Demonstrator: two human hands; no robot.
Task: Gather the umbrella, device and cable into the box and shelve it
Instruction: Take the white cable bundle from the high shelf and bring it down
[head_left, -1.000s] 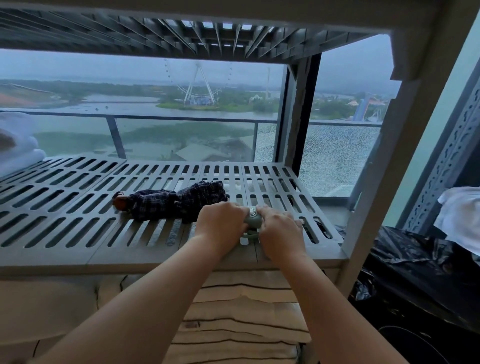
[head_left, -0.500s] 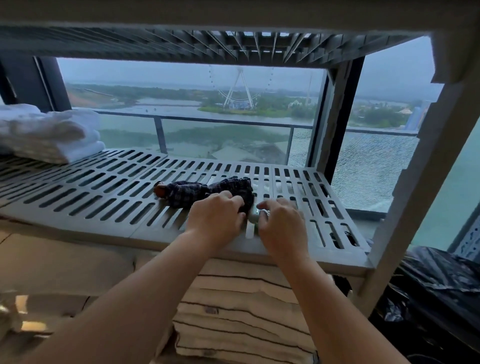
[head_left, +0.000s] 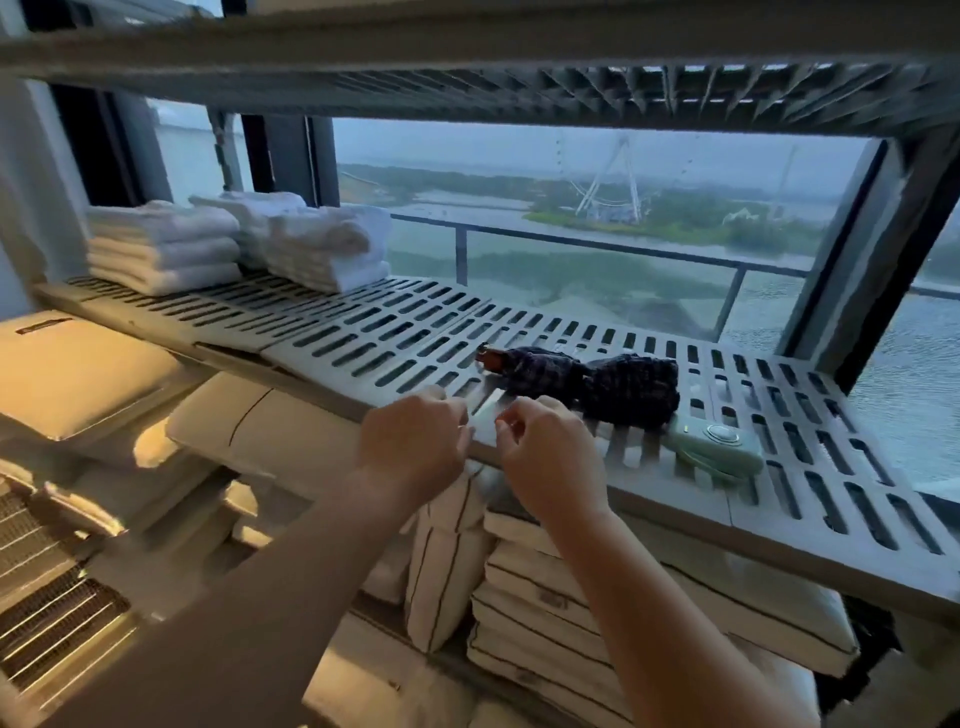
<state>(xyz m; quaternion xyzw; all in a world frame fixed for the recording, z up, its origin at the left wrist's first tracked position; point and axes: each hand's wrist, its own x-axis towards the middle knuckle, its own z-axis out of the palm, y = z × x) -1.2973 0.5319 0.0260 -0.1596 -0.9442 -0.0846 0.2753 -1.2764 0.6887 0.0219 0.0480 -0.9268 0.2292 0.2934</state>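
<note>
Device (head_left: 717, 448) is out of the hands now: left hand (head_left: 413, 441) and right hand (head_left: 545, 452), fingers curled round I cannot tell what, moved in front of the umbrella (head_left: 587, 379), leaving it just right of the umbrella on the shelf (head_left: 291, 332), not boxed yet.

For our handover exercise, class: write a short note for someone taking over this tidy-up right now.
Left hand and right hand: fingers curled at the front edge of the shelf; unclear whether they pinch anything.
Folded umbrella lies on the shelf, green device beside it.
Cable and box: not in view.
Done: nothing boxed. Left: find box, load all three, shelve it.
</note>
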